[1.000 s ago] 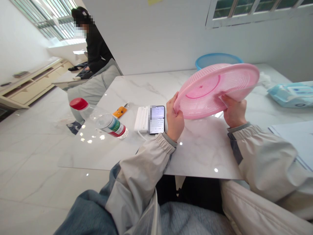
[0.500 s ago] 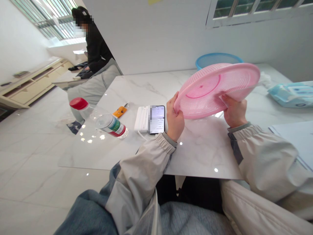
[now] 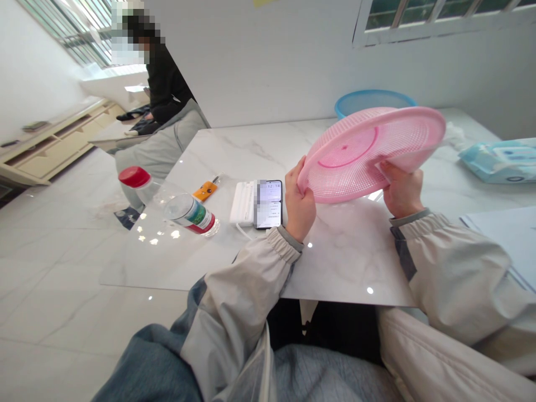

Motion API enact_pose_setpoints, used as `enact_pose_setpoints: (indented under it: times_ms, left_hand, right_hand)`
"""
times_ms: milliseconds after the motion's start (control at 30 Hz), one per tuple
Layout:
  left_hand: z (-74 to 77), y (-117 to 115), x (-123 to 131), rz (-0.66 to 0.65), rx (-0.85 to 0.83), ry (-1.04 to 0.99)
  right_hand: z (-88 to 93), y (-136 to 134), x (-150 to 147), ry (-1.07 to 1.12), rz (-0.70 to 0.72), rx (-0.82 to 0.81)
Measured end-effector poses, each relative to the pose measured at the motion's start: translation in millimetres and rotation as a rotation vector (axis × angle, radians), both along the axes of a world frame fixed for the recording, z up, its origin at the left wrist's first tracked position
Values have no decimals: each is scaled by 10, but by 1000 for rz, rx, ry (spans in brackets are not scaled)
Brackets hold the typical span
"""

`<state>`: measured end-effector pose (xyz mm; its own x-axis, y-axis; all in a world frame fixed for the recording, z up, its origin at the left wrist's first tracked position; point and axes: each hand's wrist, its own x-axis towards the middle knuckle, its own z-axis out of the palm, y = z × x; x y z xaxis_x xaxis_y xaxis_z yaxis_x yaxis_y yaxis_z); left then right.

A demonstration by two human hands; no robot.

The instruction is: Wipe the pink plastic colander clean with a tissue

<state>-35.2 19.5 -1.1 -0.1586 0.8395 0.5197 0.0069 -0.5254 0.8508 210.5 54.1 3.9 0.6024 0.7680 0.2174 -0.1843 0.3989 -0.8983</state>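
A round pink mesh basket (image 3: 352, 167) is held tilted above the table, its hollow side turned partly toward me. My left hand (image 3: 300, 204) grips its rim at the left, thumb in front and fingers wrapped behind. On the near right side, my right hand (image 3: 402, 190) is closed on the basket's edge, and its thumb presses on the inner mesh. What appears to be a flat pale pink piece, perhaps part of the rim, shows by that thumb. Behind the pink basket stands a blue mesh basket (image 3: 354, 105), partly hidden by it.
Left of my hands on the marble-patterned table (image 3: 247, 142) are a phone (image 3: 274, 204), a white power bank (image 3: 242, 202), an orange key holder (image 3: 205, 191) and a red-capped plastic bottle (image 3: 195, 215). A blue wipes pack (image 3: 502, 162) and papers (image 3: 511, 234) lie right. A person (image 3: 165, 84) sits far left.
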Motion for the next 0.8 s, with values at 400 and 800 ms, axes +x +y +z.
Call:
enact_pose_setpoints:
  times_ms: [400,800]
  left_hand:
    - [22,-21,-12,-9,27,45]
    - [61,-49,-8,-8,0,22]
  right_hand:
    - [63,-48,-124,90,-16,44]
    - [47,-37,-108,66,-7,41]
